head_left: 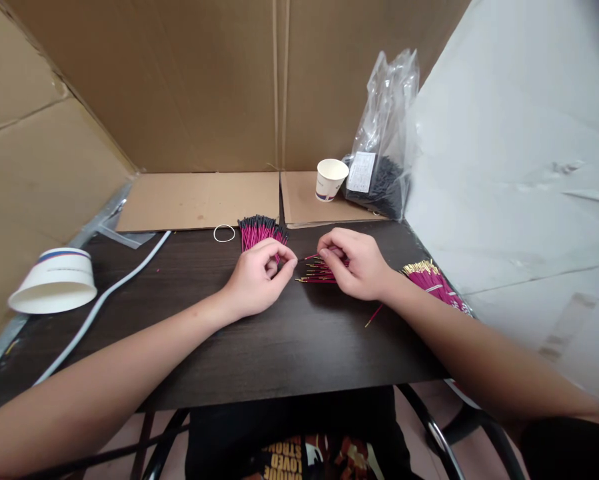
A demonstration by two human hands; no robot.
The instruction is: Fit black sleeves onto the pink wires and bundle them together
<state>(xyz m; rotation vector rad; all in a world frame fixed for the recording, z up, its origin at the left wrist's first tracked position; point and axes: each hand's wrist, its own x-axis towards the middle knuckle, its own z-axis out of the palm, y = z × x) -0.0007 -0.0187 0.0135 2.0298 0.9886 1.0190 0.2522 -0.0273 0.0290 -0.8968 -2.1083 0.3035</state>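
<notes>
My left hand rests on the dark table, fingers curled, pinching something small at thumb and forefinger; what it pinches is hidden. Just behind it lies a bundle of magenta wires with black caps. My right hand lies over a small pile of magenta wires with gold tips, holding one thin wire whose end points toward my left hand. A larger heap of gold-tipped magenta wires sits at the table's right edge, beside my right forearm. One loose wire lies under my right wrist.
A white rubber band lies left of the capped bundle. A paper cup and a clear bag of black parts stand at the back right. An overturned paper bowl and a white cable are at left. Cardboard walls surround the table.
</notes>
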